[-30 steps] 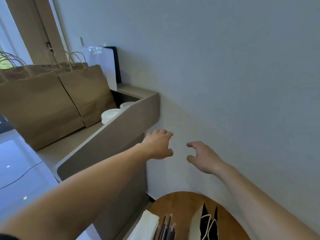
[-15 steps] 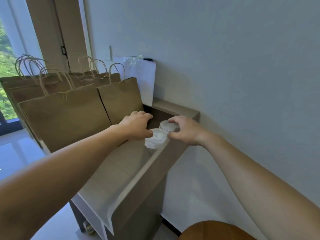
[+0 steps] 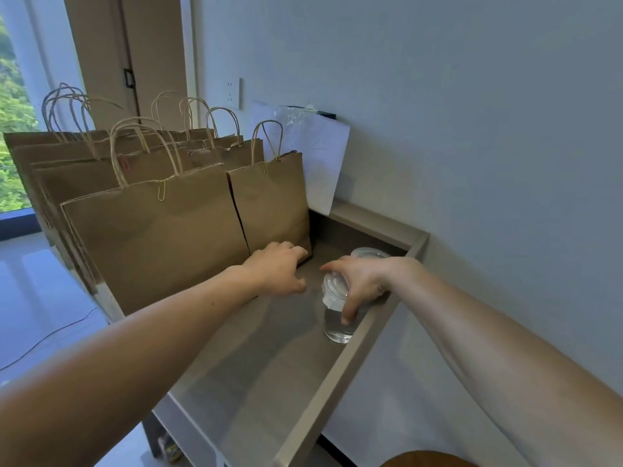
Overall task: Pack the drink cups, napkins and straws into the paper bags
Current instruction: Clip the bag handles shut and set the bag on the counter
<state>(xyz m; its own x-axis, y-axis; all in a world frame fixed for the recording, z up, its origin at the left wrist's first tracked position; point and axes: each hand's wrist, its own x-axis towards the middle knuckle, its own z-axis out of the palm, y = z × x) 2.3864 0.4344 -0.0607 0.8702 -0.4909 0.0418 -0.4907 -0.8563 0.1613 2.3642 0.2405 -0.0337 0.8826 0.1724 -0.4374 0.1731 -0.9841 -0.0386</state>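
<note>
Shelf (image 3: pixel 269 382): running along the wall.
Paper bags (image 3: pixel 158 237): standing upright on it.
Left hand (image 3: pixel 276 269): hanging by the nearest bag, fingers loosely bent, gripping nothing.
Right hand (image 3: pixel 365 281): clamping fingers round the cup.
Cup (image 3: pixel 337 326): sitting beside the shelf's raised edge.

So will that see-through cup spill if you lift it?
Probably not much: the clear cup has a lid on. It seems to hold clear liquid, so it is likely heavyish for its size. Its thin-looking plastic may squash or slip if the right hand squeezes hard.
</note>
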